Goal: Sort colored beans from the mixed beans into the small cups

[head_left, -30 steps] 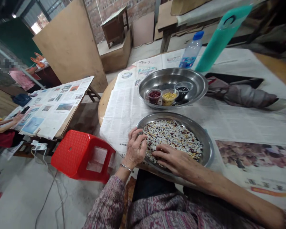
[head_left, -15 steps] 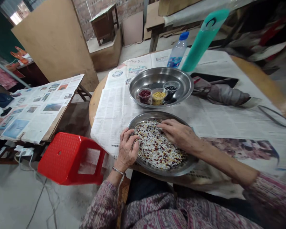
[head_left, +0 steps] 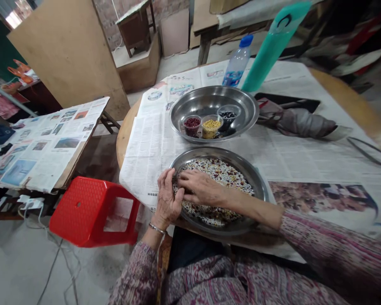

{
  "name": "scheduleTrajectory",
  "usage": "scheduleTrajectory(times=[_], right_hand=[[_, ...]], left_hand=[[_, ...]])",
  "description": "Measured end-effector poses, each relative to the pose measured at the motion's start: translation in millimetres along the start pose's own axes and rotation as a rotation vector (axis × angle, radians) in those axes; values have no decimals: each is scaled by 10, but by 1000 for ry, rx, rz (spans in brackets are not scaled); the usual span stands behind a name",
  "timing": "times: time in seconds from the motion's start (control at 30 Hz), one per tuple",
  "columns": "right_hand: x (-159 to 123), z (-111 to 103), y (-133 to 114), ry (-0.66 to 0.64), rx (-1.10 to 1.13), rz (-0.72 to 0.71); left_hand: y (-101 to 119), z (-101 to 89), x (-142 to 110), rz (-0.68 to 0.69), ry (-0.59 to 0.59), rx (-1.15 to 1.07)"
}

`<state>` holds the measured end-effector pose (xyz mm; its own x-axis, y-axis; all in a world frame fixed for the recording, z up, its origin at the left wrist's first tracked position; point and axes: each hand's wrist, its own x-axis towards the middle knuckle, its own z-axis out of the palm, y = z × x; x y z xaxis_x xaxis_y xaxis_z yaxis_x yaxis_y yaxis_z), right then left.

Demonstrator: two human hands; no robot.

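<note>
A round metal tray point(head_left: 263, 186) sits at the table's near edge, with a layer of mixed white grain and red, yellow and dark beans point(head_left: 222, 169) in it. My left hand point(head_left: 167, 197) is at the tray's left rim, fingers curled over the edge and thumb apart. Reaching across the mix, my right hand point(head_left: 200, 187) lies palm down at the tray's left side, close to my left thumb. Its fingers are spread and touch the beans; the tips are partly hidden. Behind stands a second metal tray point(head_left: 190, 101) with cups of red beans point(head_left: 192, 123), yellow beans point(head_left: 211, 125) and black beans point(head_left: 227, 115).
Newspaper point(head_left: 146, 148) covers the round table. A water bottle point(head_left: 237, 63), a tall green bottle point(head_left: 274, 48) and a folded grey umbrella point(head_left: 300, 122) stand or lie beyond the trays. A red stool point(head_left: 82, 207) is at the left, near another newspaper-covered table point(head_left: 60, 127).
My right hand has swept left across the tray, from the mix's upper right to beside my left hand, uncovering beans on the right. My left hand has stayed at the rim.
</note>
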<state>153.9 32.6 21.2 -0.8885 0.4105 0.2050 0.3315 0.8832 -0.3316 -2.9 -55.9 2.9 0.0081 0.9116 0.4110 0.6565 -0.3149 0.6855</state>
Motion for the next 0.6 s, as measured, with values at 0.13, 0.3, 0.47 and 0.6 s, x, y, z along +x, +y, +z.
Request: scheduleTrajectory(times=[0.13,0.3,0.47,0.6], right_hand=[[-376,-138,-101,-100,16,-94],[-863,-292,91,-87,-48,-27],[-821,-358,331,103,-130,155],[-449,-315,297,121,-191,319]], left_hand=[[15,-7,3,-16,-8,1],[21,-7,5,-16,-10,3],[30,-10,6,-27,-20,16],[49,-20,12,-31,-26,25]])
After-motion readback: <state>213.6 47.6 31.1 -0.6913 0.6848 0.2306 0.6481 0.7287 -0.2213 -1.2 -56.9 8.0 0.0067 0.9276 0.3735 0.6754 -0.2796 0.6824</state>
